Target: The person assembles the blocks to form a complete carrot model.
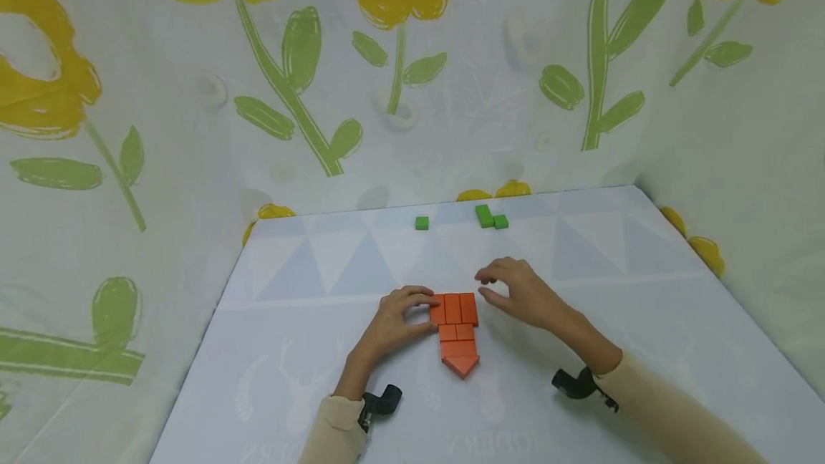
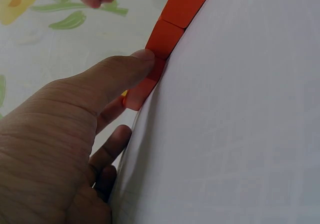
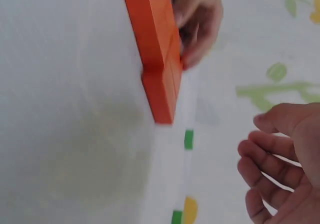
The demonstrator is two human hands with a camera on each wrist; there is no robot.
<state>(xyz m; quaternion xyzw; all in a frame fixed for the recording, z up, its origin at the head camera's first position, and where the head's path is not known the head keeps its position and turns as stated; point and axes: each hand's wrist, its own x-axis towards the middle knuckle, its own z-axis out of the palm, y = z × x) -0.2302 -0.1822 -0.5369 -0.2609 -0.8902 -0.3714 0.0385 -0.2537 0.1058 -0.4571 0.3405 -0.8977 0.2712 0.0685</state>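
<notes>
Several orange blocks (image 1: 452, 308) lie together on the table as a flat figure: a wider row at the far side, smaller blocks nearer, and a pointed triangular block (image 1: 462, 366) at the near end. At the figure's left side, my left hand (image 1: 394, 319) holds the leftmost far-row orange block (image 1: 437, 312) between thumb and fingers. The thumb presses against the orange side in the left wrist view; the fingertips behind are partly hidden. My right hand (image 1: 523, 293) hovers right of the figure, fingers loosely bent, with nothing in it and apart from the blocks.
Beyond the figure, near the table's far edge, lie a small green cube (image 1: 422, 223), a longer green block (image 1: 485, 216) and another green cube (image 1: 500, 221). Flower-printed cloth (image 1: 464, 134) hangs behind and beside the table (image 1: 271, 364).
</notes>
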